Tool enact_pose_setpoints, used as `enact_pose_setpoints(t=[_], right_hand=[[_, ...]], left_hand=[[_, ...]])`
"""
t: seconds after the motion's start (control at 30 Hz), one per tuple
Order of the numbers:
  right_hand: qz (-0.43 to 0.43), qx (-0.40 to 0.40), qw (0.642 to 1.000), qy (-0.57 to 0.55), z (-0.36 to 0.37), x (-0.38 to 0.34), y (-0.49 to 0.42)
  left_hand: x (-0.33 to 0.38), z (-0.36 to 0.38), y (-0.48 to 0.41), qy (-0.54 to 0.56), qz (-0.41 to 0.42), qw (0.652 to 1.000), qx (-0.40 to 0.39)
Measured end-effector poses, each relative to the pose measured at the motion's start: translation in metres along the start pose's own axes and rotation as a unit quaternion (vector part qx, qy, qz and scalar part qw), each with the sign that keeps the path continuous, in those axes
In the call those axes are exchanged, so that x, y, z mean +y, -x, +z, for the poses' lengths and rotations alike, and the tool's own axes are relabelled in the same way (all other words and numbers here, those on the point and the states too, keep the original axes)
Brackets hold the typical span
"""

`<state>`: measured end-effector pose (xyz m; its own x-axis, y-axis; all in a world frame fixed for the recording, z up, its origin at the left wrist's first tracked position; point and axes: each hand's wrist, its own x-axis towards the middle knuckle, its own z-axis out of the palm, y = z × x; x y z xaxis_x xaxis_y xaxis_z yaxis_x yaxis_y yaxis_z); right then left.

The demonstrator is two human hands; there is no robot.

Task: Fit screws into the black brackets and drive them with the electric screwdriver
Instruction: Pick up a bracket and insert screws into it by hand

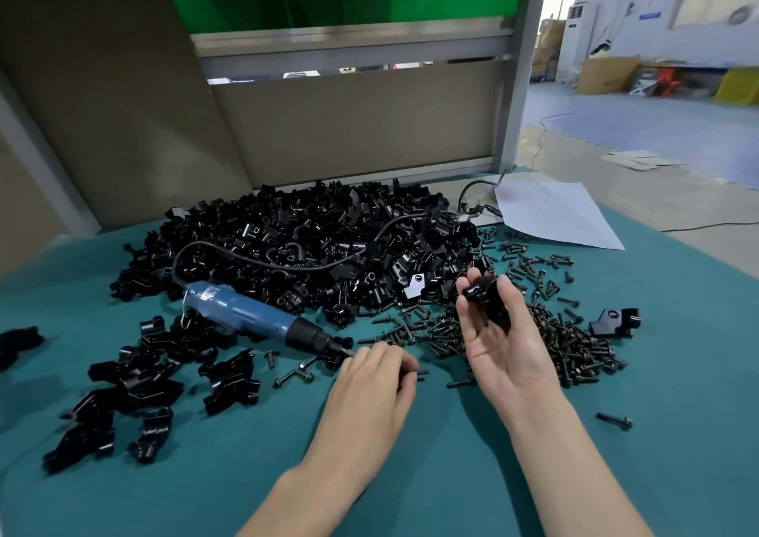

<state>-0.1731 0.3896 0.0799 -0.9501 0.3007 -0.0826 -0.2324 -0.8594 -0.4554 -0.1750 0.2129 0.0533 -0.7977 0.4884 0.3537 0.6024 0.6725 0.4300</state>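
Head | right hand [503,347] palm-up gripping bracket [486,298] | left hand [369,378] pinching screw [420,372]

The blue electric screwdriver [254,315] lay on its side, tip pointing right, cord [175,265] looping over the large heap of black brackets [312,232]. Black screws [554,331] lay scattered right of it. The right hand [507,347] held one bracket [486,298]; the left hand [369,380] pinched a single screw [420,372].
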Motion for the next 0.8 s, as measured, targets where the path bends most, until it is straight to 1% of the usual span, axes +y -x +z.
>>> enact_pose_setpoints(t=[0.07, 0.13, 0.23, 0.3, 0.43, 0.63, 0.73, 0.8], right_hand=[[0.001, -0.005, 1.0, 0.003, 0.0, 0.001, 0.0], [0.002, -0.01, 1.0, 0.012, 0.0, 0.003, -0.001], [0.024, -0.043, 0.995, 0.084, 0.002, 0.013, 0.0], [0.041, -0.07, 0.984, 0.16, 0.006, 0.024, 0.003], [0.057, -0.09, 0.964, 0.243, 0.009, 0.041, 0.006], [0.079, -0.102, 0.952, 0.276, 0.009, 0.047, 0.008], [0.082, -0.116, 0.945, 0.295, 0.01, 0.048, 0.009], [0.082, -0.116, 0.943, 0.301, 0.009, 0.049, 0.009]], left_hand=[[-0.003, -0.006, 0.006, 0.093, -0.034, 0.995, 0.015], [-0.007, -0.014, 0.013, 0.203, -0.09, 0.973, 0.057], [-0.017, -0.027, 0.017, 0.36, -0.178, 0.908, 0.119], [-0.02, -0.033, 0.015, 0.426, -0.209, 0.869, 0.138], [-0.014, -0.034, 0.009, 0.487, -0.202, 0.838, 0.142], [-0.015, -0.027, 0.008, 0.531, -0.195, 0.811, 0.145], [-0.016, -0.026, 0.008, 0.538, -0.185, 0.811, 0.14], [-0.016, -0.025, 0.008, 0.53, -0.178, 0.818, 0.132]])
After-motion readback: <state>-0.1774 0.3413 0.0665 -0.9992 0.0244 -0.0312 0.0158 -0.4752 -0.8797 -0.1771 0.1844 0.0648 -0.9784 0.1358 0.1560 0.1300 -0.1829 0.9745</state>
